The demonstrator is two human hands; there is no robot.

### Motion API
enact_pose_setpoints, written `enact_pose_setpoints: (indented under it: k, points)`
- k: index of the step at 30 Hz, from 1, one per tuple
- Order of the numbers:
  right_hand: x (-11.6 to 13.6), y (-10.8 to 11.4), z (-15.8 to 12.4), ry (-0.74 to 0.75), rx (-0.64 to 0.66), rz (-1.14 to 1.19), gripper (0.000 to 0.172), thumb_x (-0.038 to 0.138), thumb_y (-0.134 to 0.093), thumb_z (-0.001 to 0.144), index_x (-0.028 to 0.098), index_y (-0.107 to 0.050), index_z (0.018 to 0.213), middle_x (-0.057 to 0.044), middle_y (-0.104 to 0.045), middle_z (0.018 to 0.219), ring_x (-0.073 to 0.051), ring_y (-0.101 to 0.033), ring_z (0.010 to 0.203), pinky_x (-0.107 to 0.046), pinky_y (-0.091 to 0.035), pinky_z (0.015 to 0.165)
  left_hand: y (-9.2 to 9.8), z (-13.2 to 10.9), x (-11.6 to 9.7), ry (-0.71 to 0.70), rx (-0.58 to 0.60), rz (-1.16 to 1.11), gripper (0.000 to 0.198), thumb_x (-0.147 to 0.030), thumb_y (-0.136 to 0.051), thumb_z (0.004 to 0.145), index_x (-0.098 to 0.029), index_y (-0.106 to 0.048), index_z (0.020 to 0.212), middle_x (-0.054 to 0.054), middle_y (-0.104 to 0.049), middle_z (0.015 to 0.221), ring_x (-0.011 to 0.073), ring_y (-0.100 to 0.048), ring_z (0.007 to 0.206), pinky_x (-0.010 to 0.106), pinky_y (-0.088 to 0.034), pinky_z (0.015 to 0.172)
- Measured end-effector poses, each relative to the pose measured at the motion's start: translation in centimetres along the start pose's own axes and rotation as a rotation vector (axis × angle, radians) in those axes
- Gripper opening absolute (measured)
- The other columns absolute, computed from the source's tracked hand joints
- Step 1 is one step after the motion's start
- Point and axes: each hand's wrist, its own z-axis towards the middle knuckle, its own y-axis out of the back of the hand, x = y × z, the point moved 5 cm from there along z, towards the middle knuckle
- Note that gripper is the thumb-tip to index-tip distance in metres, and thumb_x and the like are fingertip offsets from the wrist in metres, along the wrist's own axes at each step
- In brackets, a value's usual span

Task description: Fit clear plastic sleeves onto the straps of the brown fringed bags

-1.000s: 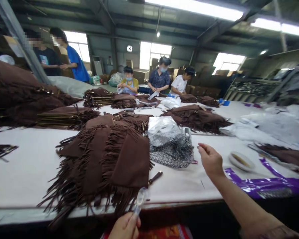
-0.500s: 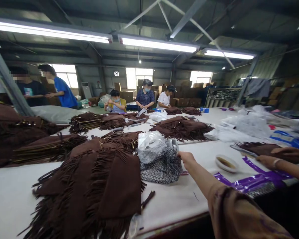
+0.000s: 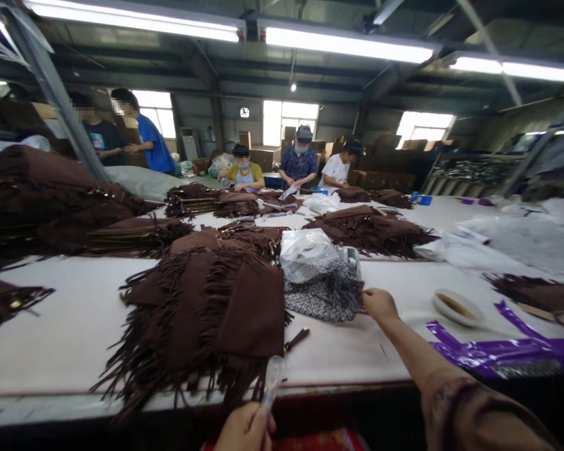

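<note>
My left hand (image 3: 247,429) is at the bottom edge, closed round a slim clear plastic piece (image 3: 273,376) with a rounded end that points up; its kind does not show. My right hand (image 3: 380,304) is closed at the right side of a black-and-white speckled cloth bag (image 3: 322,294). Its fingertips meet something small and dark reddish there, too small to make out. Crumpled clear plastic (image 3: 308,254) lies on top of the bag. Left of it, brown fringed fabric pieces (image 3: 207,300) with metal fittings are heaped on the white table (image 3: 66,338), their fringes hanging over the front edge.
More brown stacks (image 3: 122,235) lie to the left and a brown pile (image 3: 371,228) farther back. On the right are a round dish (image 3: 457,308) of brownish stuff, purple plastic packaging (image 3: 502,351) and clear bags (image 3: 512,238). Several people, among them one in blue (image 3: 153,144), stand beyond.
The view has shifted. My left hand has come into view with the clear plastic piece. My right hand has moved down along the bag's side. The other person's hands on the right have mostly left view.
</note>
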Motion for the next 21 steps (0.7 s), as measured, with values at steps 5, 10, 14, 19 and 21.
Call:
enact_pose_setpoints:
  k: [5, 10, 14, 19, 21]
  points:
    - [-2.8, 0.5, -4.2, -0.052, 0.029, -0.034, 0.02, 0.031, -0.057, 0.07, 0.016, -0.066, 0.06, -0.006, -0.06, 0.052, -0.018, -0.052, 0.051, -0.029, -0.037, 0.05, 0.4, -2.0, -1.6, 0.062, -0.07, -0.053, 0.044, -0.055, -0.035, 0.087, -0.019, -0.054, 0.071, -0.004, -0.048, 0.045, 0.0105, -0.037, 0.037, 0.022, -0.028, 0.042]
    - [-0.8, -3.7, -17.0, 0.046, 0.547, 0.249, 0.031, 0.045, -0.063, 0.075, 0.016, -0.067, 0.087, -0.001, -0.061, 0.065, -0.012, -0.049, 0.053, -0.024, -0.039, 0.051, 1.4, -2.2, -2.8, -0.103, -0.15, 0.197, 0.036, -0.035, -0.037, 0.091, -0.017, -0.055, 0.065, -0.001, -0.052, 0.053, 0.0123, -0.048, 0.051, 0.024, -0.033, 0.051]
    - [4.0, -8.1, -26.3, 0.216, 0.988, 0.147, 0.032, 0.042, -0.056, 0.083, 0.017, -0.063, 0.066, 0.001, -0.058, 0.058, -0.011, -0.047, 0.054, -0.023, -0.037, 0.054, 1.1, -2.4, -3.0, -0.248, -0.212, 0.47, 0.035, -0.029, -0.036, 0.093, -0.016, -0.056, 0.067, 0.005, -0.06, 0.063, 0.0136, -0.051, 0.057, 0.026, -0.031, 0.054]
    - [5.7, -12.0, -28.1, 0.235, 0.994, 0.06, 0.035, 0.04, -0.057, 0.08, 0.017, -0.057, 0.054, 0.002, -0.055, 0.051, -0.012, -0.047, 0.052, -0.023, -0.037, 0.054, 1.0, -2.8, -2.4, -0.236, -0.224, 0.664, 0.037, -0.03, -0.032, 0.095, -0.015, -0.06, 0.075, 0.009, -0.066, 0.071, 0.0161, -0.057, 0.06, 0.027, -0.034, 0.055]
    - [5.3, -12.9, -27.9, 0.221, 0.973, -0.013, 0.036, 0.04, -0.058, 0.078, 0.017, -0.056, 0.051, 0.002, -0.054, 0.048, -0.011, -0.046, 0.049, -0.023, -0.035, 0.051, 1.0, -2.9, -2.2, -0.249, -0.219, 0.703, 0.037, -0.029, -0.031, 0.095, -0.015, -0.06, 0.079, 0.011, -0.067, 0.074, 0.0186, -0.061, 0.065, 0.028, -0.038, 0.058]
